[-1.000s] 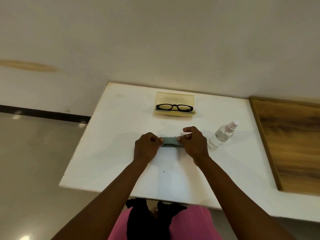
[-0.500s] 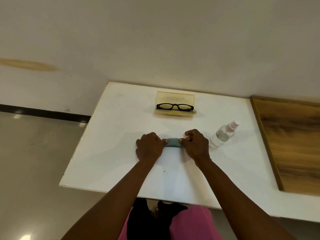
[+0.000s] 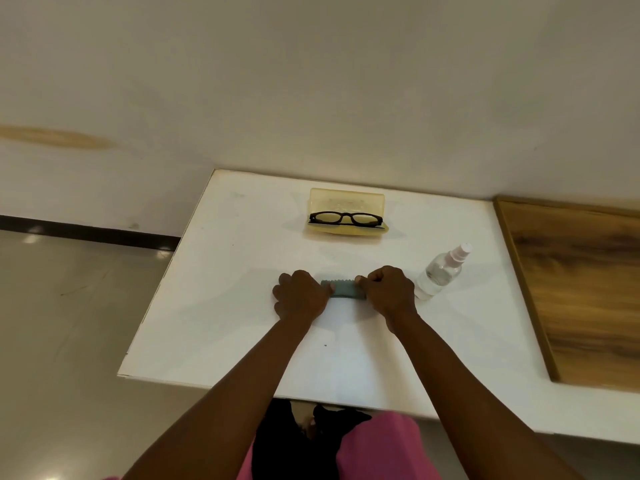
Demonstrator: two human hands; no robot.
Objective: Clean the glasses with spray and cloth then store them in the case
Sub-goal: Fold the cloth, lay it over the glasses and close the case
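A small grey-green cloth [image 3: 343, 289] with a zigzag edge lies folded on the white table [image 3: 214, 306]. My left hand [image 3: 299, 296] pinches its left end and my right hand [image 3: 389, 294] pinches its right end, both pressed down on the tabletop. Black-framed glasses [image 3: 346, 218] rest in the open yellow translucent case [image 3: 346, 200] at the far middle of the table, lid raised behind them. A clear spray bottle [image 3: 440, 271] with a pale pink nozzle stands just right of my right hand.
A wooden surface [image 3: 581, 289] adjoins the table on the right. A pale wall rises behind the table. Grey floor lies to the left, beyond the table's edge. Pink and black clothing shows below the near edge.
My two hands have drawn closer together on the cloth, so less of it shows between them. The glasses, case and bottle have not moved.
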